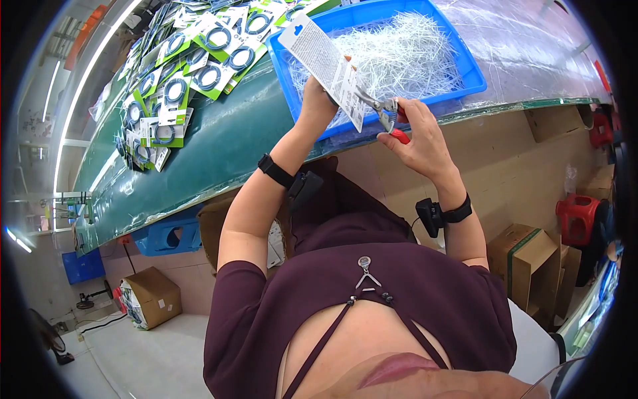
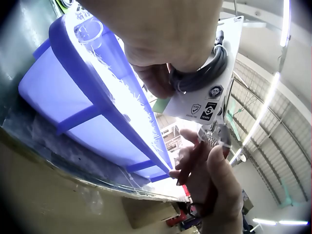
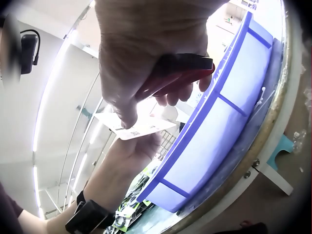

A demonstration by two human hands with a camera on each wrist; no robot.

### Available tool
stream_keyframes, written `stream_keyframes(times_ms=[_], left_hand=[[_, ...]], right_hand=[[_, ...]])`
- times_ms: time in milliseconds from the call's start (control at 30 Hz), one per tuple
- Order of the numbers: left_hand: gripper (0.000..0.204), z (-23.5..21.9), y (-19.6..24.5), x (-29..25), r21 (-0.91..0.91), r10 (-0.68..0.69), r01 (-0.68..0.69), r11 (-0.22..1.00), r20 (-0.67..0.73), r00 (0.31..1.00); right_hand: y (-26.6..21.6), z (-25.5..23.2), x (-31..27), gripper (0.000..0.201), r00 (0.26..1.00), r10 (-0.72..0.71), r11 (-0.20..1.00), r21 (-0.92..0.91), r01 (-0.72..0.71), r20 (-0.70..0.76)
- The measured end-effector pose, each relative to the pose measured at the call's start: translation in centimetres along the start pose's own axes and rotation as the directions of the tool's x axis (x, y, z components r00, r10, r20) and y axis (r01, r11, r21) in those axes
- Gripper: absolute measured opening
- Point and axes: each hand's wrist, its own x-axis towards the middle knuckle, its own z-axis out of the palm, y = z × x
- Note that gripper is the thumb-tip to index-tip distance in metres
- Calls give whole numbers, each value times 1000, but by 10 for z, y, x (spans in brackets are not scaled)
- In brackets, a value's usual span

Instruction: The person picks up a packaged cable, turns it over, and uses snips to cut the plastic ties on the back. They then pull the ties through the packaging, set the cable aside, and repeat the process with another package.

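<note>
My left hand [image 1: 316,105] grips a card-backed cable pack [image 1: 323,64] over the near left part of the blue bin. The card's printed back faces up in the head view. A coiled dark cable [image 2: 204,77] fastened to the card's front shows in the left wrist view. In my right hand [image 1: 427,141] I hold cutting pliers [image 1: 387,117] with red handles and a spring. Their metal nose points at the card's lower right edge, overlapping it in the head view. My right hand hides part of the handles in the right wrist view.
The blue bin [image 1: 480,78] holds a heap of thin white plastic strips [image 1: 412,50]. Left of it on the green table [image 1: 229,143] lies a large pile of carded cables [image 1: 174,90]. Cardboard boxes [image 1: 525,263] and a red stool [image 1: 577,216] stand at the right.
</note>
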Motion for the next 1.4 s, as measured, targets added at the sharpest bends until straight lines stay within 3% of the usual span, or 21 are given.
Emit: stream_keyframes(times_ms=[67, 200, 333, 633, 700, 867, 1033, 1167, 1267, 1400], left_hand=[[36, 2, -5, 3, 276, 109, -120, 953, 56, 993], [35, 8, -2, -2, 289, 210, -220, 932, 67, 976], [31, 5, -9, 3, 102, 92, -93, 990, 14, 996], [32, 5, 2, -7, 175, 72, -73, 982, 13, 997], [30, 7, 11, -9, 287, 124, -137, 948, 63, 990], [29, 11, 14, -12, 391, 175, -191, 900, 79, 982], [28, 11, 9, -11, 329, 163, -172, 929, 55, 985], [28, 9, 6, -11, 399, 196, -206, 893, 67, 978], [28, 8, 1, -11, 167, 104, -104, 980, 9, 995], [24, 9, 7, -13, 223, 91, -89, 971, 0, 996]], right_hand=[[-4, -1, 3, 55, 997, -67, 996, -53, 66, -25], [-6, 3, 5, 58, 998, -60, 998, 15, 60, -8], [-9, 2, 4, 56, 999, 7, 999, 44, -9, 35], [3, 6, -5, 60, 988, 59, 958, 269, -97, 145], [3, 6, -7, 61, 981, 54, 937, 329, -114, 184], [2, 10, -8, 61, 983, 69, 925, 357, -126, 169], [0, 8, -8, 61, 990, 65, 942, 321, -101, 122], [-1, 8, -8, 59, 990, 70, 952, 289, -104, 123], [0, 10, -8, 57, 991, 82, 953, 282, -109, 108], [2, 10, -10, 51, 995, 61, 944, 319, -85, 83]])
